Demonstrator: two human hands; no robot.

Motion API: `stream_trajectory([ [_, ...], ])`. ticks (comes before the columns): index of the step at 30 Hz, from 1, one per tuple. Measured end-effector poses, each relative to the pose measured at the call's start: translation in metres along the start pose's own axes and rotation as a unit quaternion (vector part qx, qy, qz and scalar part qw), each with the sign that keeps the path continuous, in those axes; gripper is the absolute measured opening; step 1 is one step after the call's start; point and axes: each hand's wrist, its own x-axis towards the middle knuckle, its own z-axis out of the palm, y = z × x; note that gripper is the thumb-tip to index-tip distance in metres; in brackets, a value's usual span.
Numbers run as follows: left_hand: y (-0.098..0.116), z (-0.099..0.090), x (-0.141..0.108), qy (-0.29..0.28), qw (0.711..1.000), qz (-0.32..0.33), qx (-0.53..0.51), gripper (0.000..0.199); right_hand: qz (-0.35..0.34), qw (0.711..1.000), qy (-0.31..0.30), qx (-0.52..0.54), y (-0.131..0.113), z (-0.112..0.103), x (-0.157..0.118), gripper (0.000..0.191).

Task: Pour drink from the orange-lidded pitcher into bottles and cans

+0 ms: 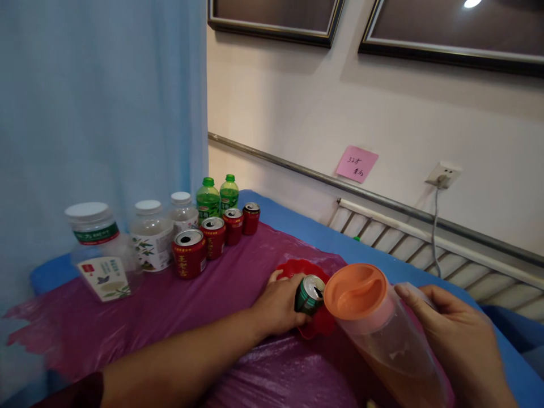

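Observation:
My left hand [276, 306] is wrapped round a dark green drink can [306, 303], which leans to the right with its opened top showing. Under the can lies a red scalloped dish [317, 327]. On the right, my right hand [463, 334] grips a translucent plastic pitcher [391, 345] by its handle. The pitcher tilts left, its orange lid [356, 292] close against the can's rim. Brownish liquid sits in the lower part of the pitcher. Whether any liquid flows between pitcher and can, I cannot tell.
Several red cans [189, 255] stand in a row at the left. Behind them are clear white-capped bottles [104, 255] and two green-capped bottles [208, 198]. Purple plastic sheeting [238, 283] covers the blue table [293, 218]. A radiator [391, 238] and plugged-in cord [436, 226] lie beyond.

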Motion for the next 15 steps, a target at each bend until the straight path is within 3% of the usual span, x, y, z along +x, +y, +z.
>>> stream_trajectory([
  [15, 0.0008, 0.0002, 0.0002, 0.008, 0.999, 0.005, -0.036, 0.068, -0.033, 0.999, 0.019, -0.001, -0.0049, 0.0031, -0.0035, 0.050],
])
